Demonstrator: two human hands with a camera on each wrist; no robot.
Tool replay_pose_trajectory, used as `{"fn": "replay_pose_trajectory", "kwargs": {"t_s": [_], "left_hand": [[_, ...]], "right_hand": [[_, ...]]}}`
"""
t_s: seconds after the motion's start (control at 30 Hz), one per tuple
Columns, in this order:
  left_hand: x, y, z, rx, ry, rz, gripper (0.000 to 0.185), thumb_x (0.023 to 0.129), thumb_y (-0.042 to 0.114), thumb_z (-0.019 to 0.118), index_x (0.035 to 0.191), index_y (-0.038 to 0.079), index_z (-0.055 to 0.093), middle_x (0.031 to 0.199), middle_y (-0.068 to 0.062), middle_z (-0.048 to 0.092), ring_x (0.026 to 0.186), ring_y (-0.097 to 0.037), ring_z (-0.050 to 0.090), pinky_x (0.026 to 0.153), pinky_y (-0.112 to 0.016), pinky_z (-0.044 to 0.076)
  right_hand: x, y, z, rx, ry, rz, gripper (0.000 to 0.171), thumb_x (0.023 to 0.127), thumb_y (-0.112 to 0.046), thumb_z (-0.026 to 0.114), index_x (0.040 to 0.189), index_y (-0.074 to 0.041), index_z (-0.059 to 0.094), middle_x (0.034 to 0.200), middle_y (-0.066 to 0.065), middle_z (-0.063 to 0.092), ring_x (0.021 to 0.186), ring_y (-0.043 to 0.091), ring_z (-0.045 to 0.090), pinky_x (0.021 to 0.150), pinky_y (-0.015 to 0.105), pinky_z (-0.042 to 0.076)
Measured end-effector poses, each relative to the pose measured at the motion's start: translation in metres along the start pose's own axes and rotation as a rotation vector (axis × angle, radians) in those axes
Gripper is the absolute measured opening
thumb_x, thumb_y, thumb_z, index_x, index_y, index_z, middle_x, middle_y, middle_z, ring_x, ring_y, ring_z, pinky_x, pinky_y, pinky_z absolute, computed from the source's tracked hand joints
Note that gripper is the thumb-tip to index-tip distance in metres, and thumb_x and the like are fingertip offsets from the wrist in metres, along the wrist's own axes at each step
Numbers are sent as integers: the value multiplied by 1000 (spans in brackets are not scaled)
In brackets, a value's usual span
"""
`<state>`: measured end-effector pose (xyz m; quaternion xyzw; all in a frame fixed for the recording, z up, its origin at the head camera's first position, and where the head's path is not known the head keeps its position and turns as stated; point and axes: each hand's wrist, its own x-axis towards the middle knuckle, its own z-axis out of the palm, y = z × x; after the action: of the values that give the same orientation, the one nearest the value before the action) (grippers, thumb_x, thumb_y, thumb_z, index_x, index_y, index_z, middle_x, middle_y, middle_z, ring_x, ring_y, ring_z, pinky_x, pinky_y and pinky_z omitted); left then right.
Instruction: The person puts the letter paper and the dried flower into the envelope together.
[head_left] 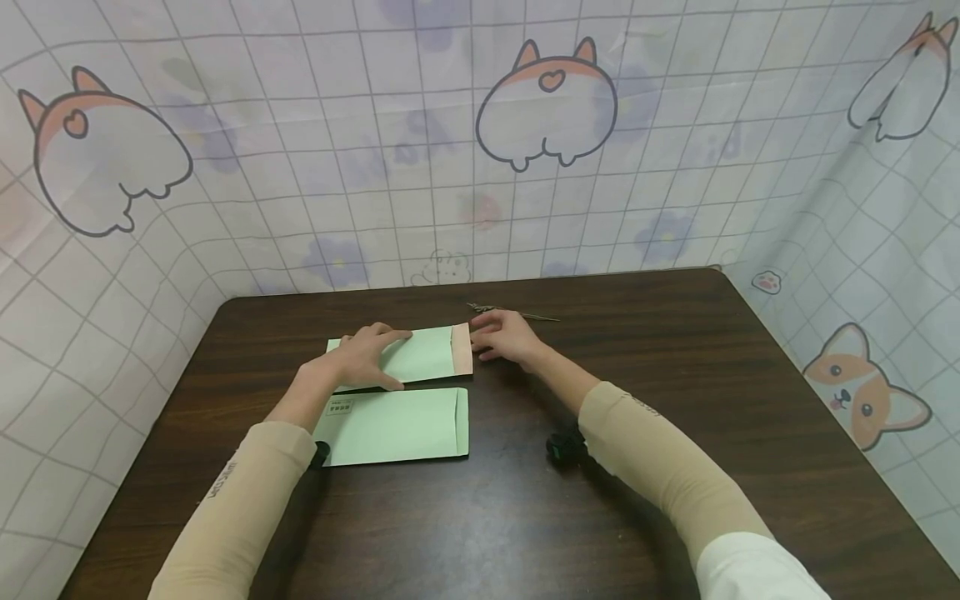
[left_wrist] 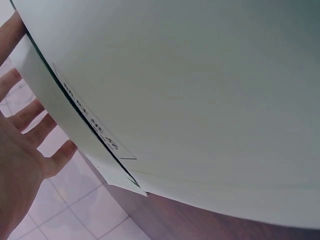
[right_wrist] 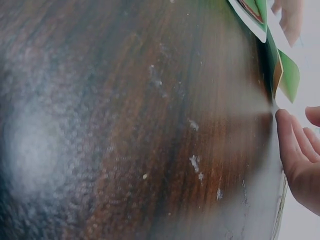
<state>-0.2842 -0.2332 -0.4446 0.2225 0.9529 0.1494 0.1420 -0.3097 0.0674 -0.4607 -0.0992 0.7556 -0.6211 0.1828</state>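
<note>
Two pale green paper envelopes lie side by side on the dark table. My left hand (head_left: 356, 358) rests over the left part of the far envelope (head_left: 420, 354), fingers spread across it. That envelope's flap is folded out at the right end and shows a pinkish-tan inner side (head_left: 462, 350). Right beside this flap is my right hand (head_left: 507, 337), its fingers loosely bent with nothing between them. The near envelope (head_left: 397, 427) has a printed box at its upper left corner and a narrow flap strip along its right end. In the left wrist view the near envelope (left_wrist: 200, 100) fills most of the frame.
A thin dried plant sprig (head_left: 540, 317) lies behind my right hand. The brown wood-grain table (head_left: 480, 525) meets a patterned curtain (head_left: 420, 192) at its back and sides. A small black device (head_left: 564, 448) sits under my right forearm.
</note>
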Motion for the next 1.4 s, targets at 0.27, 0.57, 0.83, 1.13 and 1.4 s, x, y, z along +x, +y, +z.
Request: {"fn": "replay_pose_trajectory", "kwargs": {"t_s": [0.27,0.57,0.83,1.13,1.4], "left_hand": [[0,0,-1,8,-1,0,95,84,42,86,161,16,37,157,-23,33,144,-45,31,107,-80,16],[1,1,-1,12,3,0,95,84,43,86,161,16,37,157,-23,33,144,-45,31,107,-80,17],[2,1,-1,22,2,1,96,84,43,86,161,17,36,157,-23,33,144,-45,31,107,-80,17],[1,3,-2,29,-15,17,93,85,43,85,161,21,37,153,-24,36,140,-45,36,106,-78,22],[1,3,-2,47,-14,31,91,85,43,85,161,23,39,151,-23,38,138,-44,38,104,-77,25]], "right_hand": [[-1,-4,2,24,3,2,40,101,-1,63,139,7,53,121,25,68,104,34,71,84,42,60],[-2,-6,6,47,2,-13,42,101,0,63,140,8,52,122,26,68,106,38,70,87,46,58],[0,-4,9,72,-16,0,44,100,-2,65,140,8,52,124,26,67,109,37,69,86,44,59],[0,-1,11,91,-66,-9,46,101,0,62,144,8,47,130,27,64,114,36,67,89,44,58],[1,-1,14,129,-74,0,47,100,3,63,143,9,48,131,29,63,115,36,67,91,45,57]]}}
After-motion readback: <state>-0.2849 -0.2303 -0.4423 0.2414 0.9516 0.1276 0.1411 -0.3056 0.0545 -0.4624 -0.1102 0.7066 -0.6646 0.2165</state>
